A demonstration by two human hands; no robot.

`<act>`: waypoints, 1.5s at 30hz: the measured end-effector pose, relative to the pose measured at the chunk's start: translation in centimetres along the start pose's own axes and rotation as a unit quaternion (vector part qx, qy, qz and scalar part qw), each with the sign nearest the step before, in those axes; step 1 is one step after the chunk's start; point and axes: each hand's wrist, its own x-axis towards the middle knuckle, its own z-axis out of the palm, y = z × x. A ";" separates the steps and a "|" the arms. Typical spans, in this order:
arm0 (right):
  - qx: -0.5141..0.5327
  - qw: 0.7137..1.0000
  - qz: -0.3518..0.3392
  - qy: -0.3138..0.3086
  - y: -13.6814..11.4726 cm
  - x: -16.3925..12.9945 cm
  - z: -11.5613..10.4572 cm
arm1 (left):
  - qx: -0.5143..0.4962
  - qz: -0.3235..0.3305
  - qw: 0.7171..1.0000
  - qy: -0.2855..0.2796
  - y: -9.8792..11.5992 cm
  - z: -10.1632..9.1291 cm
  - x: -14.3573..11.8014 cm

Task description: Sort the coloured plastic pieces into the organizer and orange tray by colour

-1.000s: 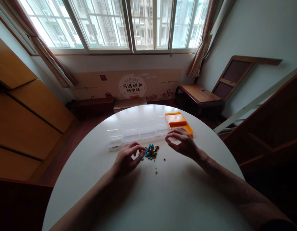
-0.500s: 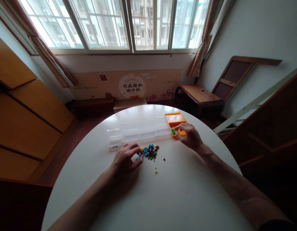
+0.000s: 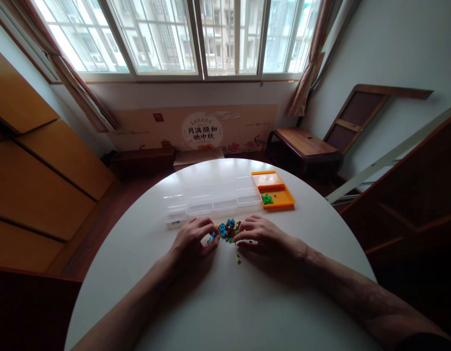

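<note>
A small pile of tiny building bricks [image 3: 228,229], in blue, brown, green and pale yellow, lies on the white round table. At its left edge rests my left hand [image 3: 196,238], fingers curved, with thumb and forefinger slightly apart. From the other side my right hand [image 3: 264,236] reaches to the pile, its fingers spread and its thumb apart below them. Nothing shows in either hand. Behind the right hand, an orange tray [image 3: 284,197] holds green bricks [image 3: 267,199] in its left part. A few loose green and yellow bricks [image 3: 238,259] lie in front of the pile.
A clear plastic box with several compartments [image 3: 213,204] stretches along the table [image 3: 211,302] behind the pile, beside the orange tray. Further off are a wooden stool [image 3: 302,141] at the right and a printed cardboard panel [image 3: 247,119] under the window.
My right hand has moved from the orange tray leftward and nearer to me, to the brick pile. The green bricks in the tray are now uncovered. My left hand stays by the pile.
</note>
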 end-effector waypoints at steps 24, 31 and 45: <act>-0.052 0.966 0.189 0.169 3.9 -1.5 -3.6 | -0.051 0.110 0.991 -0.051 2.2 0.3 0.5; -0.119 0.932 0.283 0.194 8.1 -4.0 -4.5 | -0.051 0.102 0.993 -0.041 2.1 0.3 0.6; -0.037 0.983 0.138 0.114 2.4 -1.1 -3.9 | -0.046 0.084 0.994 -0.050 1.2 0.3 0.3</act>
